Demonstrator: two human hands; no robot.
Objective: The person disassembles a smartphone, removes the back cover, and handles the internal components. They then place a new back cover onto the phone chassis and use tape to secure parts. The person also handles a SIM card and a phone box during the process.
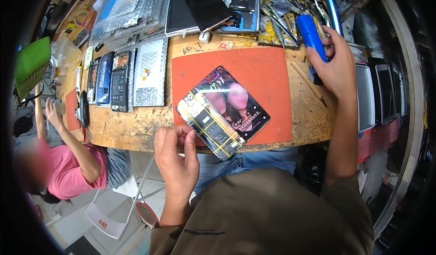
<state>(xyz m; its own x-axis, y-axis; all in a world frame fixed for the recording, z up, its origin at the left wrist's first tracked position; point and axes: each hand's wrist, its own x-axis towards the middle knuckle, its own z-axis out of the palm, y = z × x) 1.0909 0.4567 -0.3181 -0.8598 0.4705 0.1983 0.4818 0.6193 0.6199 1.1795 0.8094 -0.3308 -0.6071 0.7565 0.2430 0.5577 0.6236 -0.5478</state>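
A phone with a lit screen (236, 103) lies tilted on the orange-red mat (268, 73). Against its left side is a panel (211, 125) patterned like phone innards with yellow lines; I cannot tell whether the two are joined. The panel's near corner juts past the table's front edge. My left hand (176, 153) hovers just left of the panel, fingers curled and thumb pressed in; whatever they hold, if anything, is hidden. To the right of the mat, my right hand (336, 60) is wrapped round a blue cylindrical tool (311, 35) with a dark lower end.
A wooden-handled tool (309, 83) lies right of the mat. Several opened phones (120, 80) and bubble-wrapped packs (152, 71) line the left. Behind are a black screen panel (206, 5) and a tray of small tools (278, 26). A person in pink (75, 169) sits at left.
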